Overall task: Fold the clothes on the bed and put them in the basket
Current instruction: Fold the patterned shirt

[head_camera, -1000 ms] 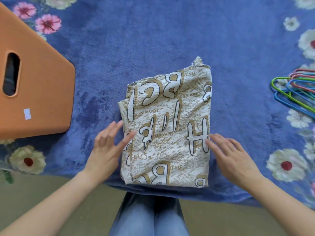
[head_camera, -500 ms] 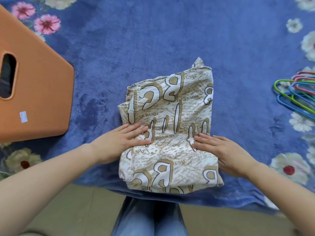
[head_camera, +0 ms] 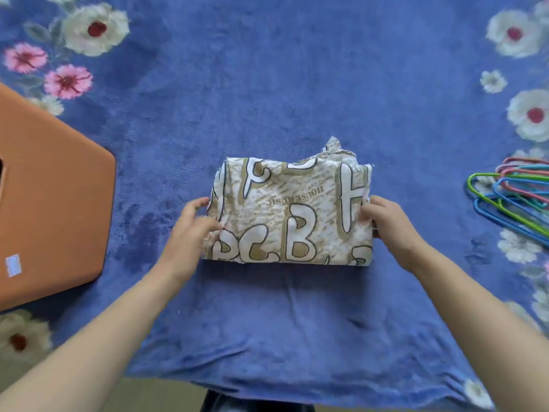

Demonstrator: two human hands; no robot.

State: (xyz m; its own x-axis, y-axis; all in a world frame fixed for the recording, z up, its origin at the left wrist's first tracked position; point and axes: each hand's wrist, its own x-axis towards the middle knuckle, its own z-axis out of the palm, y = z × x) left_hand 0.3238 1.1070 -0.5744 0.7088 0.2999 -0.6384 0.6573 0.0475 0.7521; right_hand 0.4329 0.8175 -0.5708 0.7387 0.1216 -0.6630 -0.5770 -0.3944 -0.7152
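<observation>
Centre of the frame, the shirt (head_camera: 292, 212) sits on the bed (head_camera: 282, 84) as a squat folded bundle: cream cloth printed with big tan and white letters, and one corner poking up at its top right. The left hand (head_camera: 190, 230) curls round the bundle's left edge, thumb on top. The right hand (head_camera: 389, 224) pinches the right edge, fingers tucked under the layers. So both hands have hold of the cloth.

It looks light, soft and floppy, with nothing stiff in it, so the layers will likely slide apart if it's lifted by one side. Best taken from both ends at once, fingers underneath, thumbs pressing the top.

The bed cover is plush blue fleece with woven flowers. The orange basket (head_camera: 53, 218), smooth and hard-sided, waits at the left edge. Thin coloured hangers (head_camera: 517, 194) lie in a pile at the right edge.
</observation>
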